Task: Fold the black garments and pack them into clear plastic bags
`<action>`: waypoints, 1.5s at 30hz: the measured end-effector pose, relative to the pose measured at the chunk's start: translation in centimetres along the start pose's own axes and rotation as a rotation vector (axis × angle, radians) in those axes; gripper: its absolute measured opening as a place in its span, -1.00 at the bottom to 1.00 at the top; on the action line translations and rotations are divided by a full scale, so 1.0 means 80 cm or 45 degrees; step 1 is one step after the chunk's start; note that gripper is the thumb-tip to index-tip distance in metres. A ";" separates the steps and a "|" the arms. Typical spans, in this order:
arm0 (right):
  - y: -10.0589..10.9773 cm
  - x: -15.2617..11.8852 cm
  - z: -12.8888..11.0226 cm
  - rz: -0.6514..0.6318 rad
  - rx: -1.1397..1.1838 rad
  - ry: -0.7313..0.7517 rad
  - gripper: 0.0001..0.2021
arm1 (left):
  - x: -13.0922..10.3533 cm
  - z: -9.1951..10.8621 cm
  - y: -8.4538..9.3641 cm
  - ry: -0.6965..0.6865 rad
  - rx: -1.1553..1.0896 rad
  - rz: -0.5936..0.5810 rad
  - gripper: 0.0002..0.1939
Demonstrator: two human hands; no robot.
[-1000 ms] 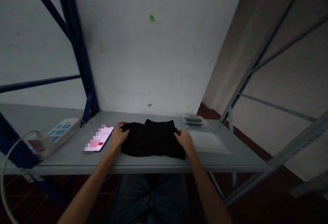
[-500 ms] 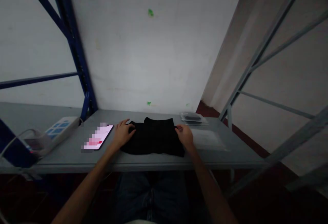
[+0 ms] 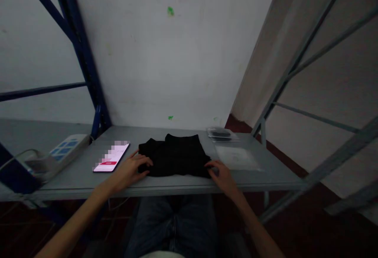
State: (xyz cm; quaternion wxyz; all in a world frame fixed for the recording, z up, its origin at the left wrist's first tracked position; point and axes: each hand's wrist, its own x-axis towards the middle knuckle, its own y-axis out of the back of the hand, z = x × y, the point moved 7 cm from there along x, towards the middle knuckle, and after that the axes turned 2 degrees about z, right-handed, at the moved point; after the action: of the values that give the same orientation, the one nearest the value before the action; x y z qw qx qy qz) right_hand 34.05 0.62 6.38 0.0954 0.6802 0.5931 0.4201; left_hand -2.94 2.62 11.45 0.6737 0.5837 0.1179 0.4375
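Fingers (image 3: 144,160) of the left hand (image 3: 132,170) are spread at the near-left edge of one black cloth (image 3: 177,157); whether the right hand (image 3: 223,175) pinches its near-right corner cannot be told. Cloth lies mid-desk (image 3: 276,171), long axis left-right, flap pointing far. Far right: clear packets (image 3: 221,133), dark contents, count unclear; one flat bag (image 3: 236,158) nearer.

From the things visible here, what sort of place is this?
Probably a storeroom or simple workroom: a blue rack upright stands beside a grey shelf used as a worktop, with black cloth and clear plastic packets on it.
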 end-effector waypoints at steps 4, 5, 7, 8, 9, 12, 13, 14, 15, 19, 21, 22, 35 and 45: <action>-0.005 -0.016 -0.004 -0.066 -0.092 0.020 -0.81 | -0.009 0.004 -0.017 -0.075 0.121 0.000 -0.79; -0.004 -0.017 -0.005 -0.081 -0.117 0.022 -0.81 | -0.009 0.003 -0.019 -0.094 0.143 0.015 -0.81; -0.002 -0.016 -0.004 -0.110 -0.184 0.030 -0.81 | -0.008 0.002 -0.023 -0.127 0.177 0.037 -0.85; 0.000 -0.015 -0.004 -0.115 -0.227 0.038 -0.82 | -0.007 0.001 -0.025 -0.136 0.188 0.047 -0.85; 0.001 -0.014 -0.002 -0.108 -0.276 0.047 -0.82 | -0.006 0.000 -0.026 -0.139 0.197 0.059 -0.85; 0.005 -0.009 0.003 -0.050 -0.411 0.077 -0.82 | -0.003 -0.001 -0.028 -0.123 0.210 0.089 -0.83; 0.006 -0.007 0.004 -0.029 -0.437 0.082 -0.82 | -0.002 0.000 -0.028 -0.113 0.208 0.093 -0.83; 0.006 -0.006 0.005 -0.011 -0.452 0.085 -0.81 | -0.002 0.001 -0.027 -0.101 0.199 0.095 -0.82; 0.006 -0.006 0.006 -0.002 -0.456 0.090 -0.81 | -0.002 0.004 -0.026 -0.090 0.185 0.092 -0.82; 0.010 -0.009 0.002 0.021 -0.436 0.116 -0.78 | -0.006 0.017 -0.019 -0.055 0.128 0.033 -0.81; 0.012 -0.014 0.000 0.024 -0.449 0.120 -0.78 | -0.006 0.019 -0.015 -0.030 0.106 0.000 -0.77; 0.013 -0.016 -0.002 0.023 -0.458 0.126 -0.77 | -0.005 0.017 -0.012 -0.011 0.093 0.006 -0.74; 0.009 0.041 -0.007 0.047 -0.302 0.089 -0.72 | 0.076 -0.078 0.006 0.117 0.184 0.084 -0.79; -0.019 0.082 0.012 -0.011 -0.416 0.018 -0.74 | 0.094 -0.123 0.011 0.465 -0.192 0.353 -0.67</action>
State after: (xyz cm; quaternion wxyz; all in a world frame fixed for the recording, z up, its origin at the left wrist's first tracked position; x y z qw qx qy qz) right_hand 33.24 7.24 7.80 0.2026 0.6500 0.5204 0.5154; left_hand -5.48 14.80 12.02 0.6165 0.4536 0.1234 0.6316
